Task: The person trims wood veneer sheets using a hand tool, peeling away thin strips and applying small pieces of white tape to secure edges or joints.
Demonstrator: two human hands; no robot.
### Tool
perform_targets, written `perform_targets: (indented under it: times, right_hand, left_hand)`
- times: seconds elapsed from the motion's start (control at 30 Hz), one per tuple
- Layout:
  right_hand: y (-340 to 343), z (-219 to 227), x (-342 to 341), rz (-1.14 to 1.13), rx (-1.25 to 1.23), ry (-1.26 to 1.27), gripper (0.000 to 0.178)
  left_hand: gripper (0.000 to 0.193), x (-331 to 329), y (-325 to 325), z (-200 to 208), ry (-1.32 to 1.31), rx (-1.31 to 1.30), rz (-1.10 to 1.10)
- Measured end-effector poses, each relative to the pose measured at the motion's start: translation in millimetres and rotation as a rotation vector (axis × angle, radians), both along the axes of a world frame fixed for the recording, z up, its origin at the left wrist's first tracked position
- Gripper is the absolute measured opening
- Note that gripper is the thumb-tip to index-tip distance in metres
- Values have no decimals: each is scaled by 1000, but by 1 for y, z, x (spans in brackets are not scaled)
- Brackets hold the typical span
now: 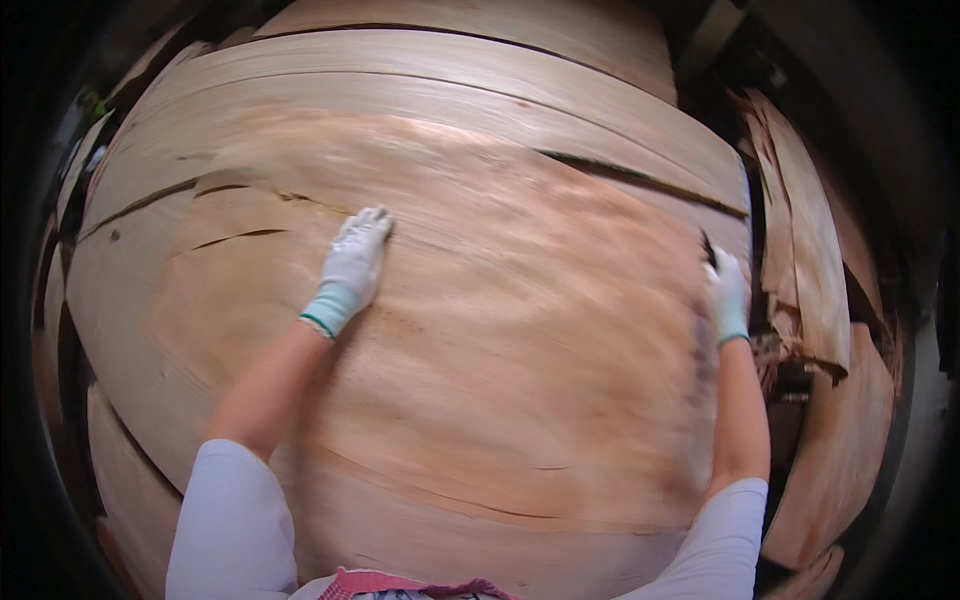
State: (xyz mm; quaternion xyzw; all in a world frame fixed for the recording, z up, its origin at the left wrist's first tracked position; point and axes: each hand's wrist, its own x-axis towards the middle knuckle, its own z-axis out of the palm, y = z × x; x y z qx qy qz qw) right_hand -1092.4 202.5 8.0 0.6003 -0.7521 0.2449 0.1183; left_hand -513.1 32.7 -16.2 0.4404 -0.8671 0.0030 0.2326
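Observation:
A large, thin sheet of wood veneer (500, 330), reddish tan with darker grain, lies on top of other pale sheets in front of me. Much of its surface is smeared by motion. My left hand (355, 262), in a white glove with a mint cuff, rests flat on it left of the middle, fingers stretched forward. At the sheet's right edge is my right hand (728, 290), gloved alike, its fingers curled. A small dark thing (709, 248) sticks up from those fingers; its kind cannot be made out.
Beneath lies a wide layer of paler veneer (420, 58) with a long dark split (645, 185). Bent, ragged veneer pieces (805, 240) hang at the right, with another sheet (835, 460) below them. More veneer (130, 455) sits low at the left.

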Motion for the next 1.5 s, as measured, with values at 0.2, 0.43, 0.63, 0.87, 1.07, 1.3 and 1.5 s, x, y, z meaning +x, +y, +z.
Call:
perform_targets:
  times: [0.2,0.43,0.63,0.87,1.07,1.3,1.5]
  right_hand:
    - [-186,7,173,162,197,-476,33]
    - [-204,-12,179,31,289,-131,31]
    - [-175,26,147,181,96,105,56]
    - [-137,219,300,254,-248,269,23]
    - [-72,343,416,423,-363,285,19]
    - [3,410,490,450,-497,364,17]
    - [50,406,543,512,-449,357,26]
  left_hand:
    - [30,-5,10,1,216,9,-11]
    - [45,-16,25,-4,72,45,9]
    - [20,-26,28,24,236,195,-37]
    - [31,-11,29,22,219,183,12]
    - [25,-6,29,23,190,347,20]
    - [31,-17,33,41,155,525,49]
    - [82,117,110,119,1102,1466,-642]
